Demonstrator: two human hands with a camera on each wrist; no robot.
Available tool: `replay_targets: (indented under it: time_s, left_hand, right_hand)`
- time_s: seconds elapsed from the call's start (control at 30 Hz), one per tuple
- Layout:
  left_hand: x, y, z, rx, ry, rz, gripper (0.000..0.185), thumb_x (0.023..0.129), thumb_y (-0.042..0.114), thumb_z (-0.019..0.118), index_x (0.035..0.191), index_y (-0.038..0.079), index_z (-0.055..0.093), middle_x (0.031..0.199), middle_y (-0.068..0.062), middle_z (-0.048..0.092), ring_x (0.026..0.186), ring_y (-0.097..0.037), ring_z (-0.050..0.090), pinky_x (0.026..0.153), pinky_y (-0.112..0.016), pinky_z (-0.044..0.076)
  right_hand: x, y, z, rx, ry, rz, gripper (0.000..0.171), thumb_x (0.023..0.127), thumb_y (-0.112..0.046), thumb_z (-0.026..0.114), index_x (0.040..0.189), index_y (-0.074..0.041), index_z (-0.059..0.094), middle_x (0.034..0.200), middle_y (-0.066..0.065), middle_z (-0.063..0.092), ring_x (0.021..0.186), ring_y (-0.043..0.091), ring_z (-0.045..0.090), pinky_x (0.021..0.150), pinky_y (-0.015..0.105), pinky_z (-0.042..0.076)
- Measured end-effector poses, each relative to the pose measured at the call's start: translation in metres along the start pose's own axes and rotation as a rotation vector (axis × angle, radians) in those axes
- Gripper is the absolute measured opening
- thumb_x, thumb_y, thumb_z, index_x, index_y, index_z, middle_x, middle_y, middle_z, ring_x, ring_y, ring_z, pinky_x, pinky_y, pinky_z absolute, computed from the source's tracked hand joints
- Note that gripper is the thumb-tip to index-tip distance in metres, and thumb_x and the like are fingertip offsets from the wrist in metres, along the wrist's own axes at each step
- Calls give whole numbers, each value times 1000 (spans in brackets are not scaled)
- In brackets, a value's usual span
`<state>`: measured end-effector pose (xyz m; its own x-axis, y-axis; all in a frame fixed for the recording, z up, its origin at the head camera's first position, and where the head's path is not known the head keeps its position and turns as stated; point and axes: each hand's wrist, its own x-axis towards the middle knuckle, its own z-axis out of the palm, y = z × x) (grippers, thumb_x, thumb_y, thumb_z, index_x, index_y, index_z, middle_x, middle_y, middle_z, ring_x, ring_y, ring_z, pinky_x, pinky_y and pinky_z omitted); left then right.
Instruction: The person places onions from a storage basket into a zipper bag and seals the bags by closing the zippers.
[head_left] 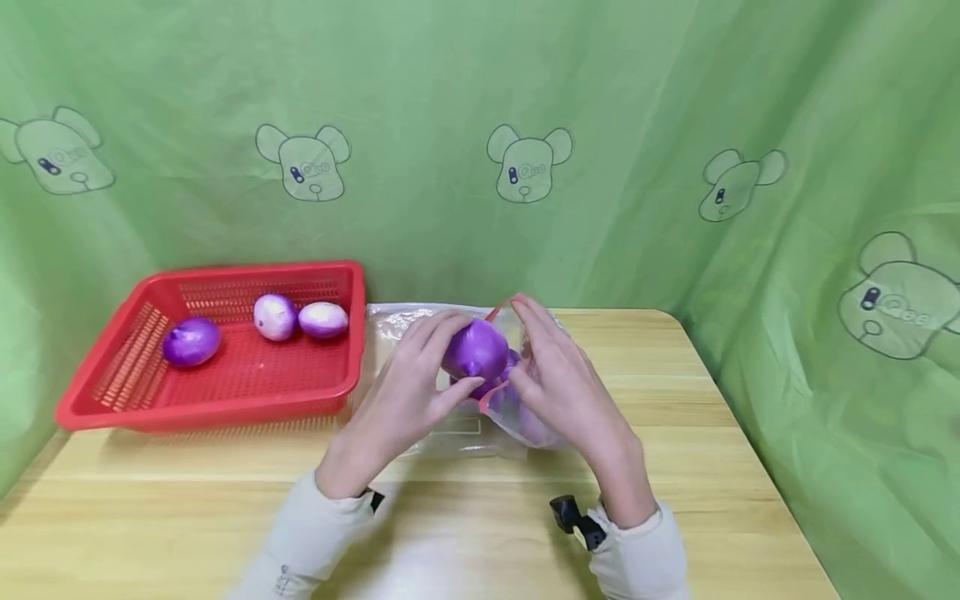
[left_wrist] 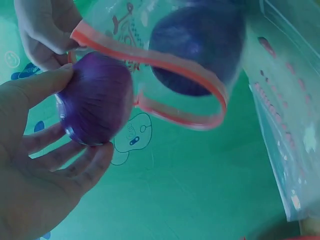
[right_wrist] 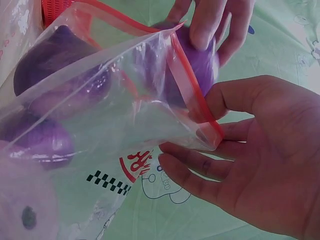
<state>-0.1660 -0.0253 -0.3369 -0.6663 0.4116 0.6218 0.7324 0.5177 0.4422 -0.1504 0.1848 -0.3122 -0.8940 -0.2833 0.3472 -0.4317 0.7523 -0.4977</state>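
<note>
My left hand (head_left: pixel 397 387) holds a purple onion (head_left: pixel 477 350) between thumb and fingers at the mouth of a clear zip bag (head_left: pixel 517 421). In the left wrist view, that onion (left_wrist: pixel 97 100) is beside the bag's red-edged opening (left_wrist: pixel 175 65). My right hand (head_left: pixel 562 379) pinches the red edge of the bag, thumb on one side and fingers on the other, as the right wrist view shows at the zip strip (right_wrist: pixel 187 75). Inside the bag lie more onions, among them one dark onion (right_wrist: pixel 57 70) and a lower onion (right_wrist: pixel 40 142).
To the left stands a red plastic basket (head_left: pixel 240 410) containing a purple onion (head_left: pixel 192 342) and two paler onions, one round (head_left: pixel 275 317) and one oval (head_left: pixel 323 320). Flat clear plastic (head_left: pixel 386 321) lies under the hands on the wooden table (head_left: pixel 637 350). Green curtain (head_left: pixel 420 217) surrounds the table's back and sides.
</note>
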Motion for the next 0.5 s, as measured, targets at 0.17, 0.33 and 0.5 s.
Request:
replay_targets:
  time_s: [0.17,0.33,0.5]
  left_hand:
    - [-3,5,8,60,4,-64,64,80,22,86,134,7,56,130,-12,53,114,-24,55,92,-37,55]
    - [-3,8,16,77,26,-65,64,82,30,83,138,11,57,123,-13,48,104,-24,55,82,-33,57]
    - [-2,11,24,95,66,-38,62,83,33,82,138,14,60,104,-11,46,91,-21,48,75,-31,51]
  right_hand:
    - [0,-5,0,11,-1,-31,76,85,2,61,154,-1,30,162,7,26,91,14,60,77,28,55]
    - [0,-7,-2,-18,-3,-30,74,86,1,60,154,-1,31,162,9,25,119,25,58,94,37,53]
    - [-2,-6,-5,-45,-4,-18,74,86,0,61,153,0,31,162,10,26,134,28,47,105,42,46]
